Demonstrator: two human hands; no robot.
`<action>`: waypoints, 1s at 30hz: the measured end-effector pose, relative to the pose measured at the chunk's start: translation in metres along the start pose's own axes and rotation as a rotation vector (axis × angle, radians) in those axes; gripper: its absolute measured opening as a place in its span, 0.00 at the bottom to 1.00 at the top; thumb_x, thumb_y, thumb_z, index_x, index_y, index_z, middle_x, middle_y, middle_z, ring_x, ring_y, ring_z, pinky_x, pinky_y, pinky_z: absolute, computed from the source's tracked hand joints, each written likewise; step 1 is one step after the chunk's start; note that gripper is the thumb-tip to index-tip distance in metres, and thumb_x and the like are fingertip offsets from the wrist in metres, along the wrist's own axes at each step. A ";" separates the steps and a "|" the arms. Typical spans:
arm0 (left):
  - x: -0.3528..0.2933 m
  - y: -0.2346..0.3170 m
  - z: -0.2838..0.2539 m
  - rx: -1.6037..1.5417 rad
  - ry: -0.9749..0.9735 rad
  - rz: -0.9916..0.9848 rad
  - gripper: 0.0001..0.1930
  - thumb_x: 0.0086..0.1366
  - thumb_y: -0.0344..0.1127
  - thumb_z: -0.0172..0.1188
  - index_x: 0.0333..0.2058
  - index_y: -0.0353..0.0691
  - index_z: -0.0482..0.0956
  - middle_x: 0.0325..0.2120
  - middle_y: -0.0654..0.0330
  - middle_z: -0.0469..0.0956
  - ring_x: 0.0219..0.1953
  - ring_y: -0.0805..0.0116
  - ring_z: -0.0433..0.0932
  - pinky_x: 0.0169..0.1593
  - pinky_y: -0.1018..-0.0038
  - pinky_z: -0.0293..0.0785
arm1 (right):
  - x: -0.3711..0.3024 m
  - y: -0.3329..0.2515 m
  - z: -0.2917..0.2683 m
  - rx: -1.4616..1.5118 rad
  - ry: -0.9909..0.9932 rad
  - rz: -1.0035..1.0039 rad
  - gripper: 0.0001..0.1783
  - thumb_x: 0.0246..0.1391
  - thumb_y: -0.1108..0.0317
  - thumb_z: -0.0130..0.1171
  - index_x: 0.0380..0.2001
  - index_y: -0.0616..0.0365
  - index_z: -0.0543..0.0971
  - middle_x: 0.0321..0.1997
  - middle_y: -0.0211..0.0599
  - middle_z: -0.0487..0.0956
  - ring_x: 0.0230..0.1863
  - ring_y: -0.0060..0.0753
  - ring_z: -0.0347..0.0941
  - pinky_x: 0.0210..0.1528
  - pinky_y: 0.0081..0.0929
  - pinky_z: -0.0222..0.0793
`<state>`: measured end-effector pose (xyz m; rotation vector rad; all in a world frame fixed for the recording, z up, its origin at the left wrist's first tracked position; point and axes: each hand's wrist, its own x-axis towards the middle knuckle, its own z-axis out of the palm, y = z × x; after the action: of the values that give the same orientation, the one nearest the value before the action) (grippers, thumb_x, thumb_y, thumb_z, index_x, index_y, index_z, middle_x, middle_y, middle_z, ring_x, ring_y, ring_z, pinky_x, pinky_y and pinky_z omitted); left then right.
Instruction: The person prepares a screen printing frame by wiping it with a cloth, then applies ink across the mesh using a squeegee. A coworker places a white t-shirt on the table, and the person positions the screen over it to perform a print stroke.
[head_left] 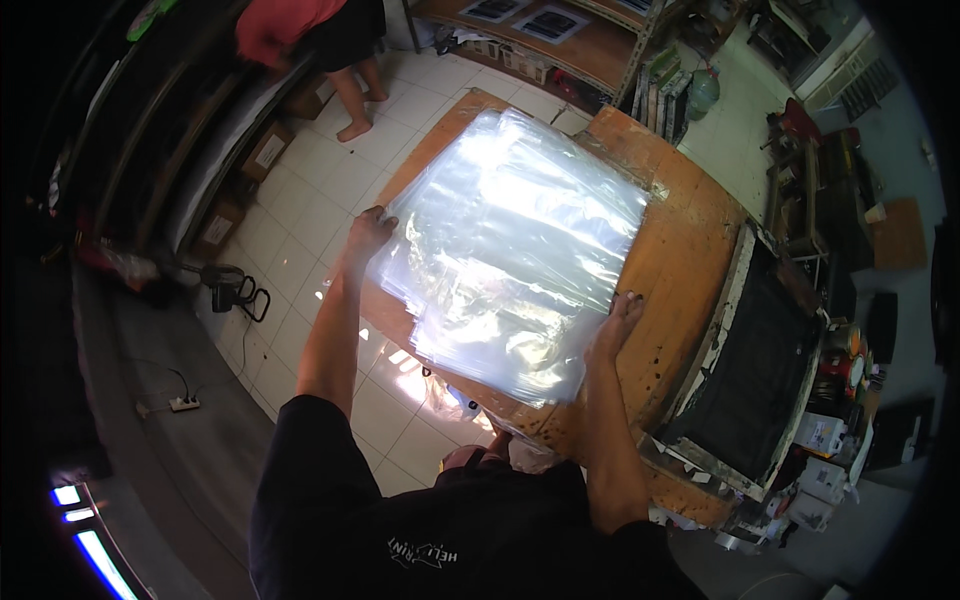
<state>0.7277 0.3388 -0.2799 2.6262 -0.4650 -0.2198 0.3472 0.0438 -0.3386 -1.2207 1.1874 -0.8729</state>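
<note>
A thick, uneven pile of clear plastic sheets [510, 250] lies on a worn orange wooden table [685, 240], shining with glare. The pile's left edge is gripped by my left hand [371, 237], its fingers curled over the plastic. At the lower right edge, my right hand [616, 325] is closed against the sheets, fingers bent; its thumb is hard to make out. Some sheets stick out unevenly at the lower left corner. Whether they are bags or single sheets I cannot tell.
A dark mesh screen frame [750, 350] lies at the table's right. Another person [330, 40] bends at the dark shelves on the far left. A power strip [185, 403] lies at the left. Tins and boxes [825, 435] crowd the right; a water jug [704, 92] stands far back.
</note>
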 end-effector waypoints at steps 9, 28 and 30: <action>-0.062 -0.043 0.001 -0.040 0.123 -0.026 0.21 0.59 0.47 0.65 0.39 0.33 0.81 0.35 0.39 0.81 0.38 0.44 0.82 0.42 0.58 0.76 | -0.045 -0.052 0.051 0.239 -0.002 0.205 0.40 0.70 0.47 0.48 0.72 0.62 0.50 0.71 0.51 0.59 0.72 0.45 0.55 0.72 0.35 0.51; -0.197 0.159 0.105 0.219 0.012 0.222 0.34 0.73 0.55 0.45 0.72 0.49 0.54 0.74 0.43 0.40 0.75 0.37 0.30 0.65 0.24 0.26 | -0.059 -0.038 0.040 0.263 -0.096 0.087 0.44 0.68 0.34 0.37 0.74 0.53 0.48 0.77 0.48 0.53 0.76 0.47 0.52 0.74 0.43 0.47; -0.192 0.176 0.122 0.230 0.036 0.245 0.34 0.73 0.55 0.44 0.73 0.48 0.52 0.74 0.42 0.40 0.75 0.34 0.31 0.65 0.23 0.26 | -0.049 -0.035 0.015 0.295 -0.137 0.110 0.44 0.68 0.33 0.36 0.75 0.51 0.47 0.77 0.48 0.53 0.75 0.50 0.53 0.73 0.45 0.47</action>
<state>0.4706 0.2103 -0.2909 2.7542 -0.8366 -0.0412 0.3554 0.0881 -0.2958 -0.9512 0.9671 -0.8350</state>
